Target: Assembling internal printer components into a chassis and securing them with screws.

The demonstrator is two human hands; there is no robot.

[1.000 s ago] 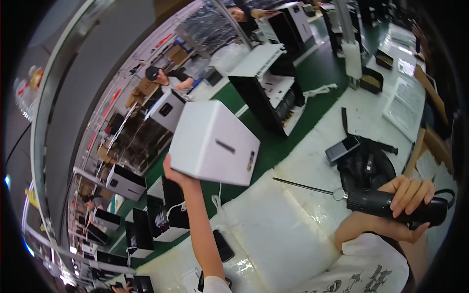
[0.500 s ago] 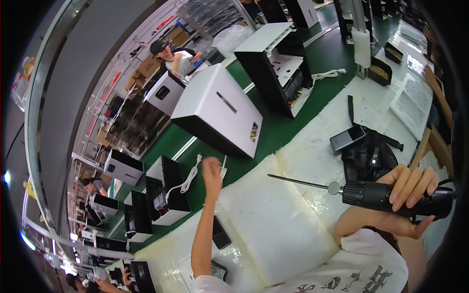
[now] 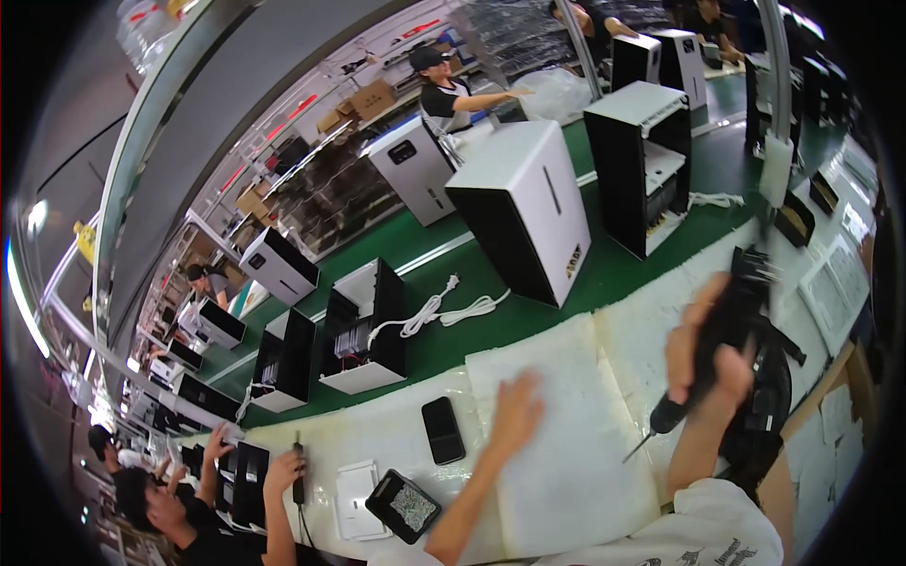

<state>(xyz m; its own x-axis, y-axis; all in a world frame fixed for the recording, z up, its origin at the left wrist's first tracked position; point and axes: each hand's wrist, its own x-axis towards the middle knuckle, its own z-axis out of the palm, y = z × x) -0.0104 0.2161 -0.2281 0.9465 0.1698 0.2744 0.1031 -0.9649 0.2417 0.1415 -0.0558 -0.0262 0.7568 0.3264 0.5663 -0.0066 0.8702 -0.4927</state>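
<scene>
My right hand (image 3: 696, 354) is wrapped round a black electric screwdriver (image 3: 731, 316). Its thin bit slants down and left over the white padded bench covering (image 3: 566, 443). Blurred by motion, my left hand (image 3: 514, 410) hangs above the same covering with fingers stretched out and nothing in them. A black phone (image 3: 443, 430) lies to the left of that hand. Nearer to me, a black tray of small screws (image 3: 412, 509) sits beside flat white panels (image 3: 355, 498). Partly behind my right forearm is a black strapped bundle (image 3: 769, 396).
A tall white and black appliance housing (image 3: 519, 208) stands on the green conveyor (image 3: 439, 330) ahead. An open housing (image 3: 642, 170) is right of it; further open ones with white cords (image 3: 429, 316) are left. A metal post (image 3: 776, 113) rises at right. A co-worker (image 3: 160, 509) works at lower left.
The view has swung left. My left hand has drawn back from beside the tall housing to over the padding. My right hand has tipped the screwdriver, so its bit now points down.
</scene>
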